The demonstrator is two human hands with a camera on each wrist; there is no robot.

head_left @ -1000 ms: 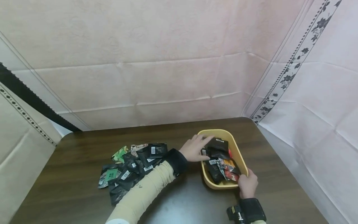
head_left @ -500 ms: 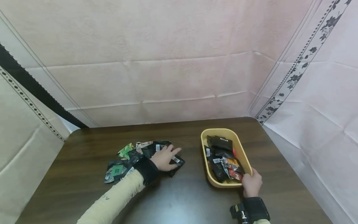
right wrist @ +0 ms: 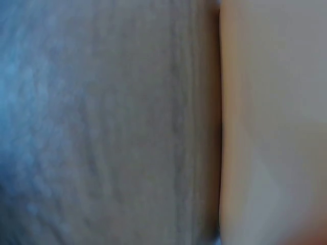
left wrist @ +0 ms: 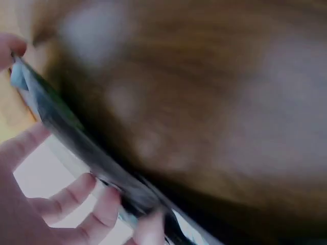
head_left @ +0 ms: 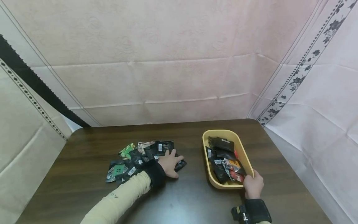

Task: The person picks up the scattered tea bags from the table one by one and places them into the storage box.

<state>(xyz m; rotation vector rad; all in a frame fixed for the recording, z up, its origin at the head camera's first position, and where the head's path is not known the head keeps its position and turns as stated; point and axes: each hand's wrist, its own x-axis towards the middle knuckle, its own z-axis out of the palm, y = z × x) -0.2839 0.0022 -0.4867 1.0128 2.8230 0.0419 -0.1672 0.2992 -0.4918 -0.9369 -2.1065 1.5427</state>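
My left hand lies over the right end of a heap of small black packets, its fingers spread. Beneath its fingers is a black packet with its right end showing. In the left wrist view that packet appears nearly edge-on, with the fingertips against its upper side. My right hand grips the near right corner of a yellow plastic basket. Inside the basket lie several packets, mostly black, with an orange-printed one and a red one among them.
Green-printed packets sit at the far left of the heap. Everything rests on a dark brown wooden table. Pale cloth sheets hang behind its far edge and along both sides. A wrist camera is strapped below my right hand.
My left hand has moved left from over the basket to the right end of the heap, staying there over the last half second. My right hand keeps hold of the basket.
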